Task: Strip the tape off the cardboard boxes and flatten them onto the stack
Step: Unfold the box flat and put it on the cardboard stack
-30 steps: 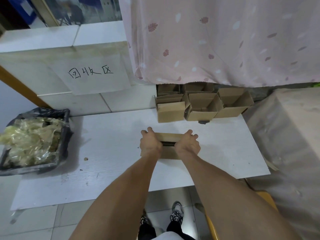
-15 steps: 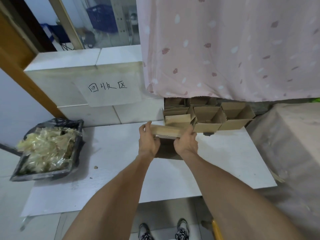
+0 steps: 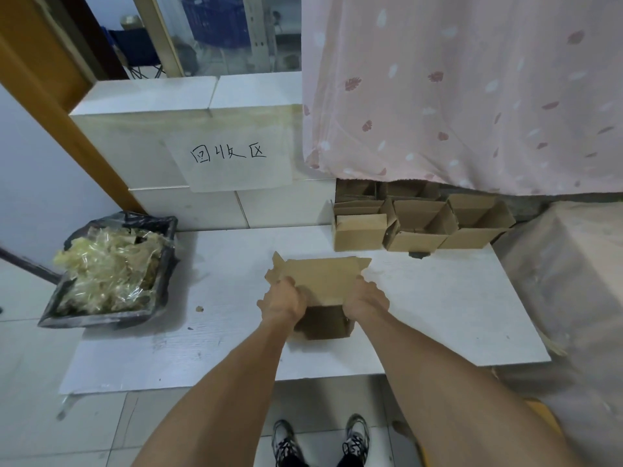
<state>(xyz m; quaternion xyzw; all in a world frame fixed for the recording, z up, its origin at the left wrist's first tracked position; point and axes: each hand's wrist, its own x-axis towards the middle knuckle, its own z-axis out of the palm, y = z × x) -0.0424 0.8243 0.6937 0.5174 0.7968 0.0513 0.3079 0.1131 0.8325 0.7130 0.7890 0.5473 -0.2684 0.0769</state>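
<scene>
We hold the cardboard box (image 3: pixel 322 291) between our hands, just above the white tabletop (image 3: pixel 438 308), its long axis running left to right across us. Our left hand (image 3: pixel 282 301) grips its left end and our right hand (image 3: pixel 365 299) its right end, fingers curled over the edges. It looks plain brown, flaps open, partly collapsed. The remaining boxes (image 3: pixel 418 220) sit well beyond, nearer our right hand.

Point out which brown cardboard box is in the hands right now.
The brown cardboard box at the middle of the white board, gripped by left hand and right hand. The other open boxes sit untouched by the curtain.
</scene>
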